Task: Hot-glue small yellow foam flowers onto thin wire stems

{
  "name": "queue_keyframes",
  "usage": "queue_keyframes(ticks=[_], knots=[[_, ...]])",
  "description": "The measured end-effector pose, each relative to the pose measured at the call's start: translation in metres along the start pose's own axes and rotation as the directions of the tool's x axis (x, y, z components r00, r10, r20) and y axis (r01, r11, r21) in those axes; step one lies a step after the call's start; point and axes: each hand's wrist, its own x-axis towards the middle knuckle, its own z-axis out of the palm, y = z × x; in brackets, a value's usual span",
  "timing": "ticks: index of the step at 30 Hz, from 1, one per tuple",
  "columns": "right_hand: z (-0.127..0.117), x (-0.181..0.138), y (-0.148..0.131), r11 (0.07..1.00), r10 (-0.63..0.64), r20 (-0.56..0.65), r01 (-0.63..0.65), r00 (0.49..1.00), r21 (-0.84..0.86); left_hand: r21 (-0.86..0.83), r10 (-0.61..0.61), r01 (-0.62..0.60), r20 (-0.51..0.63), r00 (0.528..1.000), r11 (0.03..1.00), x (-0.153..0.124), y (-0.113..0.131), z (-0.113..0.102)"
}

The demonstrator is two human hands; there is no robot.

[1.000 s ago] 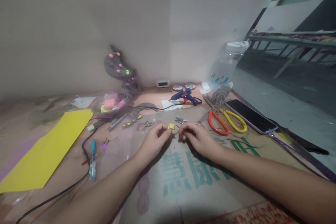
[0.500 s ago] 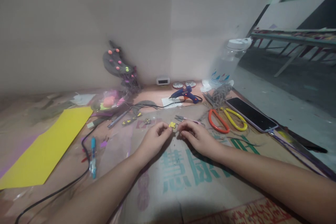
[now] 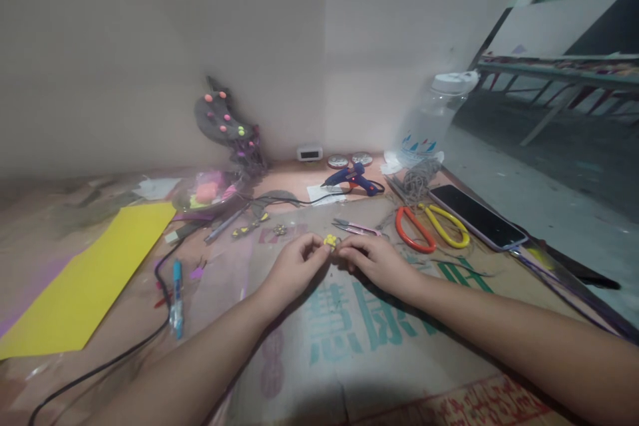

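Note:
My left hand [image 3: 299, 266] is closed in a pinch on a small yellow flower [image 3: 329, 240], held over the printed sheet. From the right, the fingertips of my right hand [image 3: 374, 259] are closed right beside the flower, by a thin greyish strand at its edge; what they pinch is too small to make out. Just behind the hands lie small thread snips [image 3: 355, 227] with pink handles. Left of them are a small flower-like piece [image 3: 279, 230] and a few yellow-and-dark bits [image 3: 244, 231].
A blue glue gun [image 3: 352, 178] rests on white paper at the back. To the right are red-and-yellow-handled scissors [image 3: 416, 231], grey yarn [image 3: 422, 180], a phone [image 3: 476, 216] and a water bottle [image 3: 426, 120]. Yellow paper [image 3: 94, 279], a blue pen [image 3: 178, 299] and a black cord [image 3: 107, 357] lie left.
My right hand has moved slightly left, bringing its fingertips up against the flower's side. The flower has turned and shows more of its face. My left hand keeps its pinch.

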Motion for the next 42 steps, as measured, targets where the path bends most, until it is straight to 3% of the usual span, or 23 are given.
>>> queue_keyframes(ticks=[10,18,31,42], knots=[[-0.002,0.005,0.013,0.957,0.042,0.017,-0.045,0.999,0.288,0.077,0.025,-0.028,0.033,0.999,0.997,-0.005,0.007,0.001],[-0.001,0.005,0.004,0.818,0.224,0.002,-0.19,0.975,0.543,0.118,0.023,-0.031,0.062,0.998,0.993,-0.005,0.01,0.001],[-0.001,0.006,0.002,0.908,0.233,-0.011,-0.214,0.972,0.359,0.248,0.035,-0.068,0.136,0.99,0.966,-0.006,0.009,0.001],[-0.001,0.008,0.001,0.876,0.162,-0.094,-0.099,0.982,0.472,0.249,0.05,-0.091,0.166,0.985,0.964,-0.009,0.008,0.0]])
